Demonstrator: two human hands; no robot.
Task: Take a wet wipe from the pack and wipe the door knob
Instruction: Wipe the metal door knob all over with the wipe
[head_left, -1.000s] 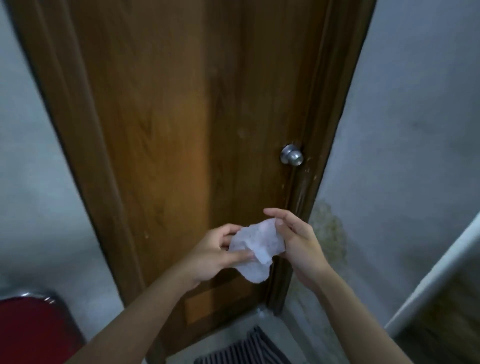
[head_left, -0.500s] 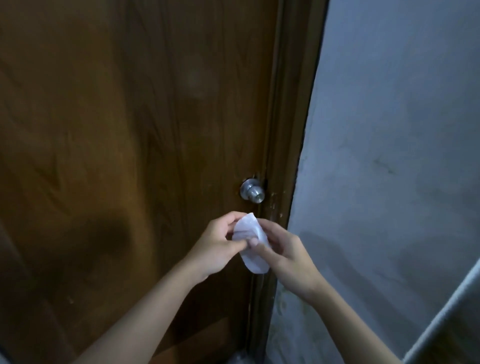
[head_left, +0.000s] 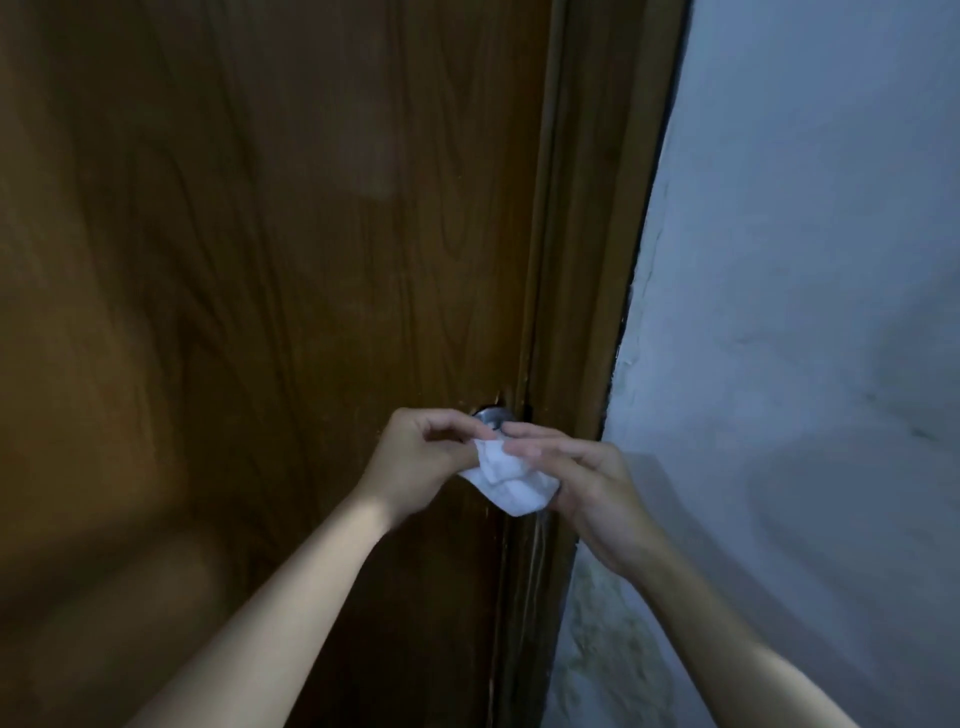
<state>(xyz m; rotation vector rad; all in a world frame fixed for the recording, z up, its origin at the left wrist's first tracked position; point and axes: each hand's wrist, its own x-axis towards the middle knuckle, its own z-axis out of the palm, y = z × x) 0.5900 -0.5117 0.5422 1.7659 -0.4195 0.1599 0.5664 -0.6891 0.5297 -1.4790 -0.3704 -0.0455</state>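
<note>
A crumpled white wet wipe (head_left: 506, 480) is held between both of my hands just in front of the brown wooden door (head_left: 260, 312). My left hand (head_left: 421, 460) pinches its upper left edge. My right hand (head_left: 582, 480) cups it from the right, fingers stretched across its top. The silver door knob (head_left: 492, 417) shows only as a small arc just above my fingertips; the rest is hidden behind my hands. I cannot tell whether the wipe touches the knob. The wipe pack is out of sight.
The dark wooden door frame (head_left: 587, 260) runs down right of the knob. A pale grey wall (head_left: 805, 312) fills the right side, stained and rough low down (head_left: 602, 649).
The view has closed in on the door. Both hands have risen with the wipe until they cover most of the knob, which was fully visible above them before.
</note>
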